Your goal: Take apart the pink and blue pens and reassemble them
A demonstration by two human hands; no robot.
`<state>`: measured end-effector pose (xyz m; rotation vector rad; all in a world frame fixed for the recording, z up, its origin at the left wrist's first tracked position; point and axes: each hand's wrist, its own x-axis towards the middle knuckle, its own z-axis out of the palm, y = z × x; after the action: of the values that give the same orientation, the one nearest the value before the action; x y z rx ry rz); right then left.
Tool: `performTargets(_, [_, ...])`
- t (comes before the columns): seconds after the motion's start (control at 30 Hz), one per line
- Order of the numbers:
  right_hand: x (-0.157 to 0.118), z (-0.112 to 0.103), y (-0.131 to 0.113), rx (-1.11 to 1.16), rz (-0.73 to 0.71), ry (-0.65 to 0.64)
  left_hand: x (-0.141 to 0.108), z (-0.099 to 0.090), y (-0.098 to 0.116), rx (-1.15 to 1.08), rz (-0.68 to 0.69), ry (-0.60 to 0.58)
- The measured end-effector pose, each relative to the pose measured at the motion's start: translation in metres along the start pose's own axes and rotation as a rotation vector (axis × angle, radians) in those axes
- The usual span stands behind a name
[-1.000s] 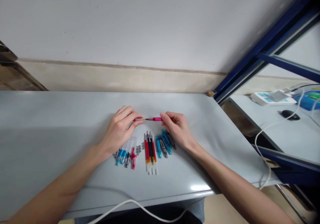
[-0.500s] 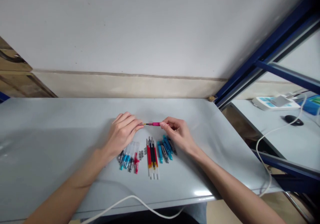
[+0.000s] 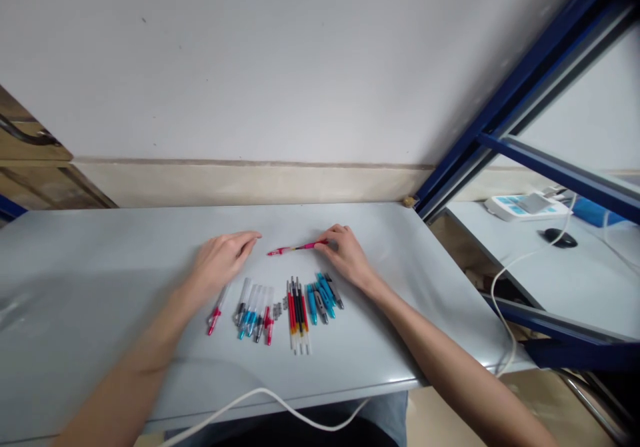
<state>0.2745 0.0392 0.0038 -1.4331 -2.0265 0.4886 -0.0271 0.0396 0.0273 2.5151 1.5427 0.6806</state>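
Observation:
My right hand (image 3: pixel 345 255) pinches a red pen (image 3: pixel 303 246) by its right end; the pen points left, with a clear red-tipped part at its far end. Just left of that tip is my left hand (image 3: pixel 225 257), fingers together, its fingertips apart from the pen; whether they hold anything small is hidden. Below lie clear pen barrels (image 3: pixel 255 310) with coloured ends, small grey springs (image 3: pixel 278 310), red and black refills (image 3: pixel 299 314), and blue and grey grip parts (image 3: pixel 324 297). A separate clear barrel with a red end (image 3: pixel 215 317) lies below my left hand.
A white cable (image 3: pixel 260 392) crosses the table's front edge (image 3: pixel 350 391). On the right, past a blue metal frame (image 3: pixel 550 160), are a black mouse (image 3: pixel 561 238) and a white device (image 3: pixel 515 207). A wall rises behind the table.
My left hand has moved left, away from the pen. The pen now shows a clear red-tipped part at its left end. A separate red-ended barrel now shows at the left. The view has shifted slightly.

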Motion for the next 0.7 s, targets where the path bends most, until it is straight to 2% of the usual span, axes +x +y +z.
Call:
performTargets(0.13, [-0.004, 0.0, -0.02, -0.093, -0.041, 0.043, -0.007, -0.021, -0.006, -0.04, -0.146, -0.142])
performTargets(0.23, [-0.014, -0.004, -0.037, -0.071, -0.09, -0.078, -0.025, -0.027, -0.01, -0.06, -0.17, -0.269])
performTargets(0.37, [-0.025, -0.001, -0.049, -0.06, -0.156, -0.286, -0.052, -0.02, -0.014, -0.099, -0.174, -0.412])
performTargets(0.53, [-0.026, 0.005, -0.053, -0.1, -0.151, -0.332, -0.054, -0.013, -0.016, -0.059, -0.126, -0.405])
performTargets(0.7, [-0.025, 0.006, -0.053, -0.129, -0.147, -0.342, -0.034, -0.024, -0.006, 0.029, -0.071, -0.326])
